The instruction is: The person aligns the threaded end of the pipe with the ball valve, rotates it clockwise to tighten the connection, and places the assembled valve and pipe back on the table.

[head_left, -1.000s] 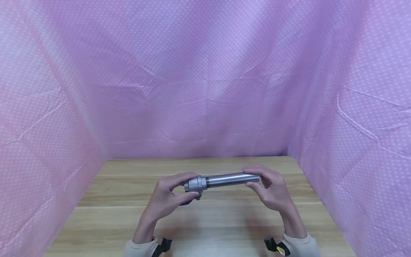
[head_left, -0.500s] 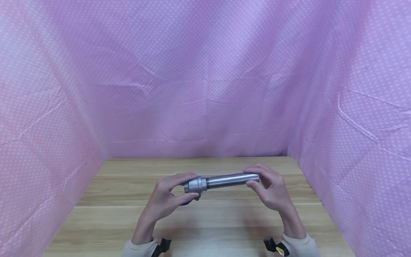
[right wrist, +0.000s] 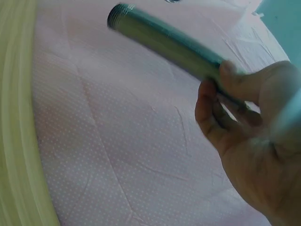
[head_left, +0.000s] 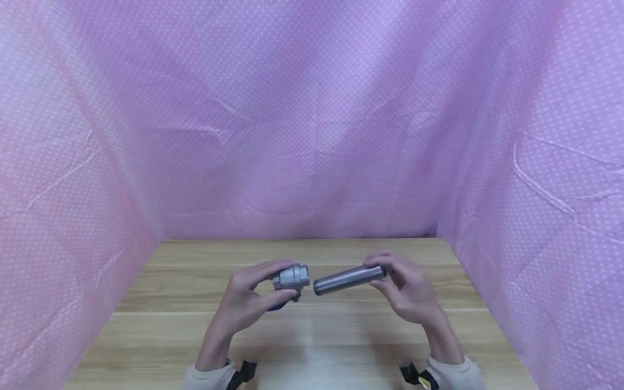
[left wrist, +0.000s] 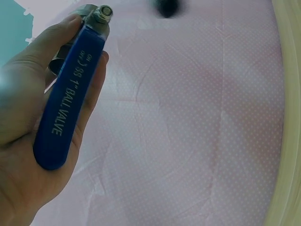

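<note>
My left hand grips a metal ball valve between thumb and fingers, above the table. In the left wrist view the valve's blue lever handle, printed "1" BALL VALVE", lies along the palm. My right hand pinches a steel pipe near its right end. The pipe tilts, its free left end lower and just right of the valve's opening, with a small gap between them. In the right wrist view, threads show on the pipe's free end.
Below the hands is a light wooden table. Pink dotted cloth hangs behind it and along both sides. Each wrist wears a black strap with a small dark block on it.
The pipe has come out of the valve's opening, and its left end has dipped. My left hand has shifted slightly left with the valve; the right hand still holds the pipe.
</note>
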`<state>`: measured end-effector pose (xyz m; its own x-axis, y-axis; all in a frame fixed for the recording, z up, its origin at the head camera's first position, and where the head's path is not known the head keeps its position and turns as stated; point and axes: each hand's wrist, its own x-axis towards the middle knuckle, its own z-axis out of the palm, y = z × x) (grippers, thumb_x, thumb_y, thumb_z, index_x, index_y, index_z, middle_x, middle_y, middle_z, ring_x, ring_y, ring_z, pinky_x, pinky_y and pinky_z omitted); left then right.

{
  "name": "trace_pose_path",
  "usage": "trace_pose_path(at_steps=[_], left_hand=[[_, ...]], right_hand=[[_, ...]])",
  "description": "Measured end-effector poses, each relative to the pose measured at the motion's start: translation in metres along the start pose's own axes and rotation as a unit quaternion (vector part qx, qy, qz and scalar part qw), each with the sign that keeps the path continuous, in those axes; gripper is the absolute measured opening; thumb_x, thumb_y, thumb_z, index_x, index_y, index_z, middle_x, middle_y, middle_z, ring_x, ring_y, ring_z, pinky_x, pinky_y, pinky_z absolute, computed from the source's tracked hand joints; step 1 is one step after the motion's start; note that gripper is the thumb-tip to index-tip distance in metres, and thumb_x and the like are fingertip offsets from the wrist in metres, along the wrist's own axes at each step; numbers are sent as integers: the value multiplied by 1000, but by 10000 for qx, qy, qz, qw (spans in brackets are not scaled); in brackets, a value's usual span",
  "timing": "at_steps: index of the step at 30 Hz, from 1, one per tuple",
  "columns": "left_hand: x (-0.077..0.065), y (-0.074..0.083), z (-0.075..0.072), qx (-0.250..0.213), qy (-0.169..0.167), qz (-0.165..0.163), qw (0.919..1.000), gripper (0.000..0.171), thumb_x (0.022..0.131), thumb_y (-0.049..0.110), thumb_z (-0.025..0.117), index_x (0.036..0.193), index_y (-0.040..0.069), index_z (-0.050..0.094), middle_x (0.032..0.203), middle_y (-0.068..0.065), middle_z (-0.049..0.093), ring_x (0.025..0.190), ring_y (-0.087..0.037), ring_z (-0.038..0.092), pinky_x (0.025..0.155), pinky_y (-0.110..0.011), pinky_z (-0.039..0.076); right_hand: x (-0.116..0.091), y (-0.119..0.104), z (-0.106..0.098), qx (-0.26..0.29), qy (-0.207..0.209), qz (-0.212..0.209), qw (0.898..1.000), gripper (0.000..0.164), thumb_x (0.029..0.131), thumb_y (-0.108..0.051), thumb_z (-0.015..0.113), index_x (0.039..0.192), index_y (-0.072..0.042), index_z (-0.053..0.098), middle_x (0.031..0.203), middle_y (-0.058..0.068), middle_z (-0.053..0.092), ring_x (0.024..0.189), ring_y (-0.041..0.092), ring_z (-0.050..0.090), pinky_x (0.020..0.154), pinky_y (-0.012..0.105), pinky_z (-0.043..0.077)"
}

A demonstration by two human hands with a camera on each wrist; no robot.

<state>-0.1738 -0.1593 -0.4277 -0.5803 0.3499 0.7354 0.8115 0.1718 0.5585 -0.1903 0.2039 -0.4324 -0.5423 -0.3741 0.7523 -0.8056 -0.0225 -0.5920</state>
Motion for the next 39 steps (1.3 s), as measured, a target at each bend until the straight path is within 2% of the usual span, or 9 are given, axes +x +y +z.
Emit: trace_pose_path(at_steps=[4, 11, 15, 17, 21, 27, 34, 39], left_hand=[[-1, 0, -1, -23, 13, 64, 10000, 55, 82, -8, 97, 133, 2, 79, 126, -20, 85, 113, -14, 82, 101, -20, 66], [-4, -2, -3, 151, 92, -131, 9998, 57, 80, -9, 97, 133, 3, 80, 127, -21, 84, 112, -14, 83, 98, -20, 67], [-4, -2, -2, 229, 66, -145, 9996, 57, 80, -8, 98, 133, 4, 80, 126, -19, 85, 111, -15, 83, 98, -19, 66], [-3, -1, -2, 241, 54, -125, 9996, 56, 81, -7, 98, 133, 4, 80, 125, -18, 85, 109, -15, 83, 97, -19, 66], [-3, 1, 0, 159, 28, -107, 9998, 56, 81, -7, 97, 133, 5, 80, 125, -17, 85, 107, -14, 82, 96, -19, 66], [-4, 3, 2, -49, 12, -133, 9999, 55, 82, -8, 96, 133, 3, 80, 126, -20, 85, 112, -13, 82, 100, -20, 66], [-3, 1, 2, -63, 4, -113, 9999, 55, 82, -9, 96, 132, 3, 80, 125, -20, 85, 112, -13, 82, 100, -19, 65], [-3, 1, 1, -104, -66, -80, 9999, 55, 82, -9, 96, 133, 3, 80, 126, -19, 84, 114, -14, 82, 101, -20, 65]], right_hand=[[0, 2, 5, -127, -43, 79, 9999, 50, 84, 35, 72, 128, 12, 69, 124, 26, 71, 121, 9, 72, 97, 15, 63], [-1, 2, 3, 56, 729, -210, 9971, 52, 78, 42, 69, 125, 19, 68, 127, 15, 76, 113, 11, 75, 87, 14, 63], [-1, -2, 2, 156, 940, -158, 9953, 48, 79, 40, 70, 123, 20, 68, 129, 9, 78, 108, 9, 76, 76, 15, 61], [-2, -3, 2, 138, 962, -88, 9952, 47, 79, 38, 71, 122, 19, 69, 129, 6, 78, 102, 6, 75, 68, 18, 58], [-2, -4, 2, 133, 969, 8, 9952, 47, 80, 37, 72, 122, 17, 70, 128, 3, 78, 97, 2, 73, 60, 23, 55], [-2, -3, 2, 208, 969, -1, 9951, 48, 79, 38, 72, 122, 17, 70, 127, 2, 78, 97, 2, 73, 61, 22, 56], [-3, -3, 2, 228, 931, 27, 9954, 47, 80, 37, 73, 124, 17, 70, 128, 1, 78, 96, 1, 71, 61, 22, 55], [-3, -2, 1, 230, 838, 115, 9961, 44, 84, 34, 72, 124, 16, 70, 118, 3, 78, 90, 6, 77, 60, 21, 58]])
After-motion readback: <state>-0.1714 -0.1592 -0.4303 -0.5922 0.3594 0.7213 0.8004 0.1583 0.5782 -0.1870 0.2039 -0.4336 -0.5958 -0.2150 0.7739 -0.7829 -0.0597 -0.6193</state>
